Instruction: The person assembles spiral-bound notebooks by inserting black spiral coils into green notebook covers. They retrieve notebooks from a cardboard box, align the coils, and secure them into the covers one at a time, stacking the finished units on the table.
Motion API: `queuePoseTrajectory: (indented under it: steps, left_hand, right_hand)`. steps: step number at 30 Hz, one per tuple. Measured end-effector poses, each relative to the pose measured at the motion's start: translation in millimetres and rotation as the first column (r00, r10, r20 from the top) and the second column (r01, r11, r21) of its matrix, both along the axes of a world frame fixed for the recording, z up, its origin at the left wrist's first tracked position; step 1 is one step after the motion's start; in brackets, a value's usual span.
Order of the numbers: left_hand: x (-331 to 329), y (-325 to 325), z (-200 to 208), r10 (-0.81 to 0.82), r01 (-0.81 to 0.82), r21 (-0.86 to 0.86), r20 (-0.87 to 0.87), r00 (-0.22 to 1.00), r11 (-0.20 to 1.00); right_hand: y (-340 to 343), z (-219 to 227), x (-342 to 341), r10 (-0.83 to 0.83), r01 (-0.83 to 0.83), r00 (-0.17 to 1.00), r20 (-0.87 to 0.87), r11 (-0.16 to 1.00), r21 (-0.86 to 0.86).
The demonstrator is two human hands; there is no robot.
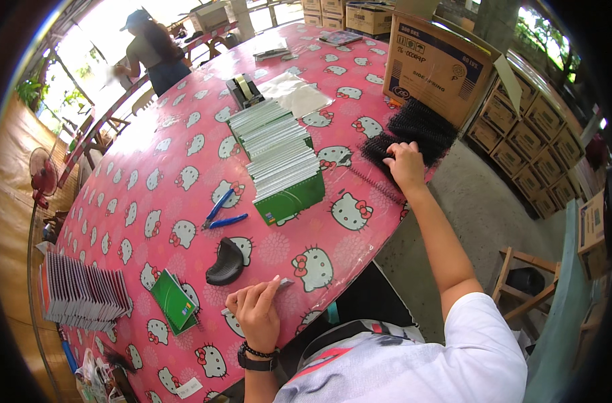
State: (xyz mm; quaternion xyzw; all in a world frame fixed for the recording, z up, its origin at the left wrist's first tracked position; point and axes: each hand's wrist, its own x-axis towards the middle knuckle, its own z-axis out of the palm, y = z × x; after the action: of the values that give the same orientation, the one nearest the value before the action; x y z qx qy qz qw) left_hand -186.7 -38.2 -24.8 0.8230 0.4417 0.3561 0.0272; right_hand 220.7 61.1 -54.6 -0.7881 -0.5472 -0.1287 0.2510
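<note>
Left hand [255, 310] half-curled over grey object [286, 284], mostly covered; cannot tell grip. Farther, right hand [406, 165], fingers bent, on fine black spiral coils [423, 127] heaped at table's [272, 247] right edge beside carton [433, 77]; hold unclear, strands blur together.

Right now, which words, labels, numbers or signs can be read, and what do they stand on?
I don't copy printed words, only where they stand.
Big carton: dark print, larger lines legible.
Stacked cartons: print too small.
Green notebooks: cover marks too small.
Paper slip: too blurred.
Shirt: creased graphic; lettering unclear.
</note>
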Motion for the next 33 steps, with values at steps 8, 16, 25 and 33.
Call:
queuePoseTrajectory:
  steps: [8,16,25,33]
  left_hand:
    - [3,2,0,0.021,-0.022,0.028,0.027,0.999,0.999]
    - [9,3,4,0.017,-0.016,-0.021,0.036,0.999,1.0]
    - [7,9,1,-0.024,0.027,-0.02,0.107,0.994,0.999]
    - [4,11,5,-0.072,0.077,-0.033,0.118,0.99,0.997]
  right_hand:
    - [4,-20,-56,0.301,-0.301,0.953,-0.017,0.953,-0.009]
    - [-62,45,-120,0.488,-0.507,0.459,-0.743,0.83,0.232]
    - [-70,44,-183,0.651,-0.858,0.121,-0.75,0.448,0.251]
    - [-56,43,-180,0.667,-0.961,0.08,-0.741,0.249,0.12]
